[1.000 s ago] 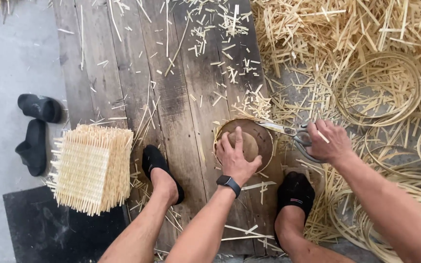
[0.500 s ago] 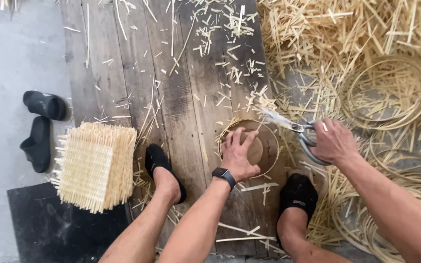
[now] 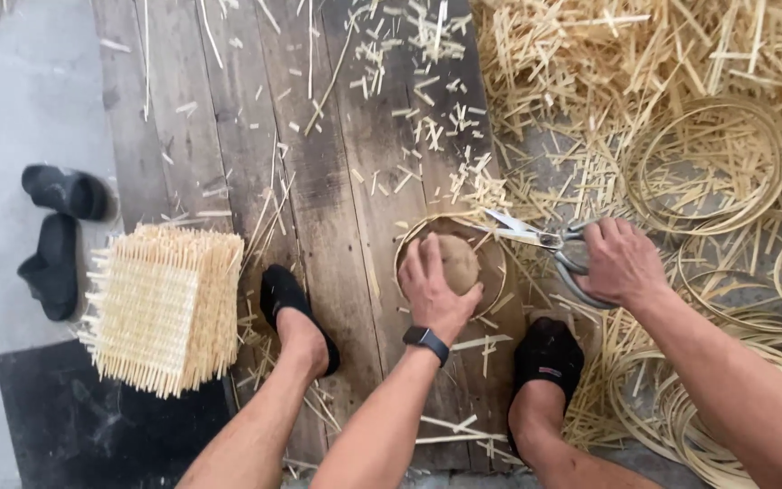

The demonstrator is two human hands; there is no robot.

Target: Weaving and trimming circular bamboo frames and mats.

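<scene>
Two black socks (image 3: 547,358) sit close to me on the wooden boards (image 3: 255,136). My left hand (image 3: 436,290) presses flat on a round woven piece (image 3: 452,263), fingers spread. My right hand (image 3: 622,263) grips open scissors (image 3: 536,237) at its rim, below loose bamboo hoops (image 3: 708,158).

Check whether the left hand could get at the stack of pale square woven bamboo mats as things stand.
Probably yes. The left hand presses on the round woven disc, and the stack of pale square woven bamboo mats sits to its left. Only the foot in a black slipper lies between, low on the dark wooden planks.
</scene>
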